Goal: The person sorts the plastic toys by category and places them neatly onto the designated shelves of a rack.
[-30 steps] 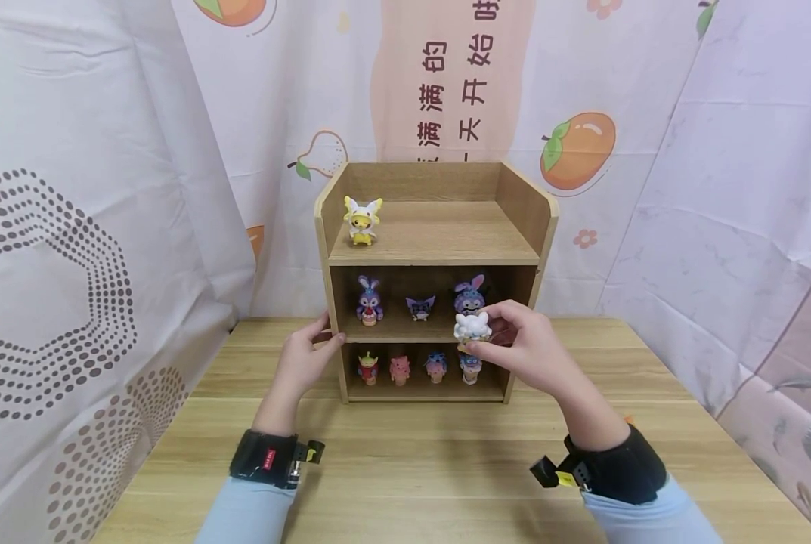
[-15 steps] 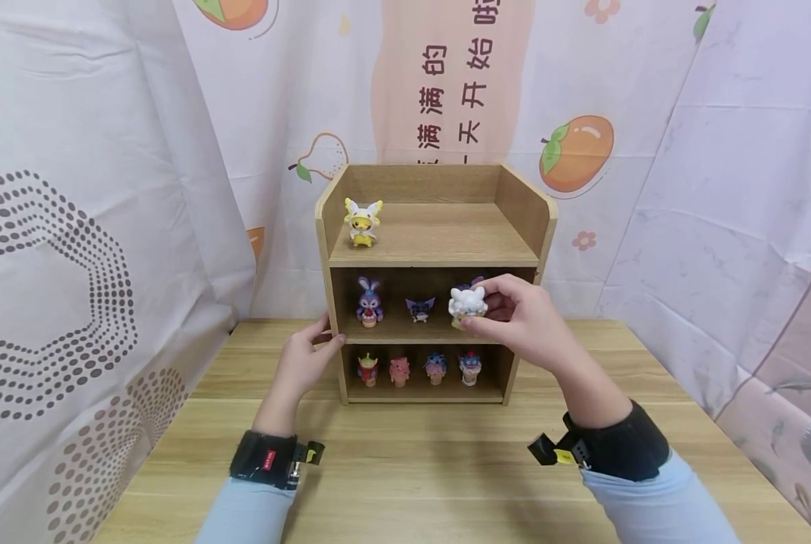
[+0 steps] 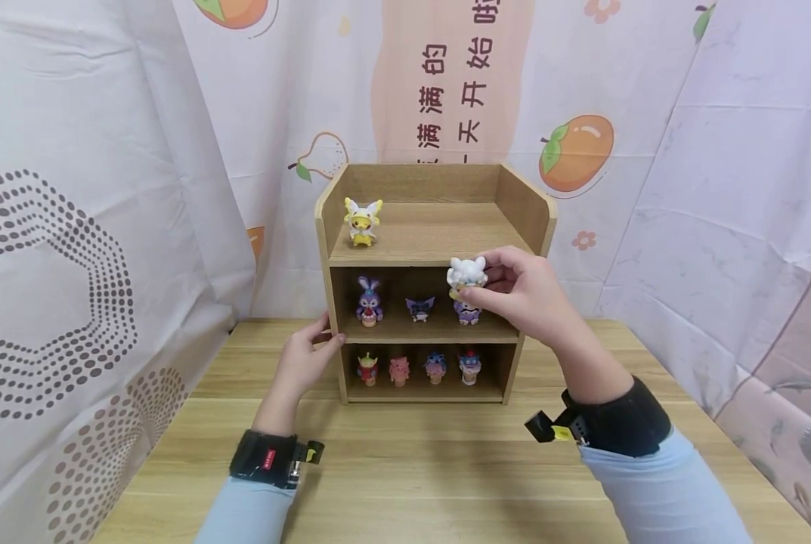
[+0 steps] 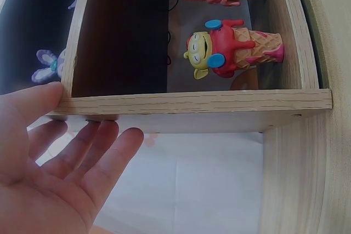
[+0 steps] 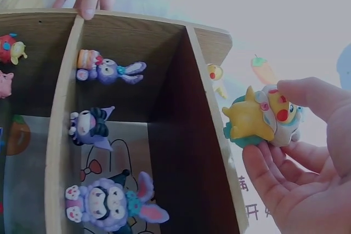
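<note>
My right hand [image 3: 530, 295] pinches a small figurine [image 5: 255, 116] between thumb and fingers. The figurine has a yellow body, red cheeks, a white hood and a teal back. In the head view its white back [image 3: 466, 273] faces me, in front of the top board's front edge and partly over a purple rabbit-eared figurine [image 5: 109, 201]. My left hand [image 3: 304, 361] holds the left side panel of the wooden shelf [image 3: 432, 261]. Its thumb lies on the front edge, as the left wrist view shows, and its fingers [image 4: 101, 143] are against the outer side.
A yellow-and-white figurine [image 3: 361, 223] stands at the top board's left. On the middle level are a purple rabbit figurine [image 3: 369, 302] and a dark-eared one [image 3: 420, 308]. Several ice-cream-cone figurines, including a red alien [image 4: 219, 50], line the bottom level. The shelf stands on a wood-grain table [image 3: 391, 468].
My right hand has raised the figurine from the middle board's front, past the purple rabbit-eared one, to the top board's edge. My left hand has stayed on the side panel.
</note>
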The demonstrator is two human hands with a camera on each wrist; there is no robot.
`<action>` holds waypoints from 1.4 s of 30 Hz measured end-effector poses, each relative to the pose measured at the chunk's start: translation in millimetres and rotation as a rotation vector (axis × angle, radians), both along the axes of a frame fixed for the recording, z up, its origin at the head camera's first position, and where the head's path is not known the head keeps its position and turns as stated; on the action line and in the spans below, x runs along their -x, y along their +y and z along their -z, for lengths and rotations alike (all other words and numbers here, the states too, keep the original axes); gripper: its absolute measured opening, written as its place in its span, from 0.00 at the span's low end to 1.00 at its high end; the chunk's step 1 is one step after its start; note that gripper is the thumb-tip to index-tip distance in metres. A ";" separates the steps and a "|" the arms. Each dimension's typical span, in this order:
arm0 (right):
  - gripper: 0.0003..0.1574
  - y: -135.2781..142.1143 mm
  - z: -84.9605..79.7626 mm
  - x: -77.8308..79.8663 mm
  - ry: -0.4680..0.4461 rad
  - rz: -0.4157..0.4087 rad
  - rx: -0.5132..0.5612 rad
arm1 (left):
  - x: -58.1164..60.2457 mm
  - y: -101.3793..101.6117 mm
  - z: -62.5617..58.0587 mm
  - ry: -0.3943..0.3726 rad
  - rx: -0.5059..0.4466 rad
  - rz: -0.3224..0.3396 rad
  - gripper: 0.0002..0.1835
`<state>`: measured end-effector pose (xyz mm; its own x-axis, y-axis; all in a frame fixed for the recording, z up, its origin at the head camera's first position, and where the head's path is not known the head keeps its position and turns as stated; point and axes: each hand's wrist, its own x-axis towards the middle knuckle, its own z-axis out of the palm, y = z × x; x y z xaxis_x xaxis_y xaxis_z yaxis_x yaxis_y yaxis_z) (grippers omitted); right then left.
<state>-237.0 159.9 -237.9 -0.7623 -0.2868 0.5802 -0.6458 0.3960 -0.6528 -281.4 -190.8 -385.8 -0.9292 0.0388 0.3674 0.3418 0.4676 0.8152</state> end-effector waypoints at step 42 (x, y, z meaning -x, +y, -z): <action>0.24 -30.6 -48.4 57.9 -0.086 0.101 -0.013 | 2.1 -0.4 0.8 0.024 0.016 0.002 0.33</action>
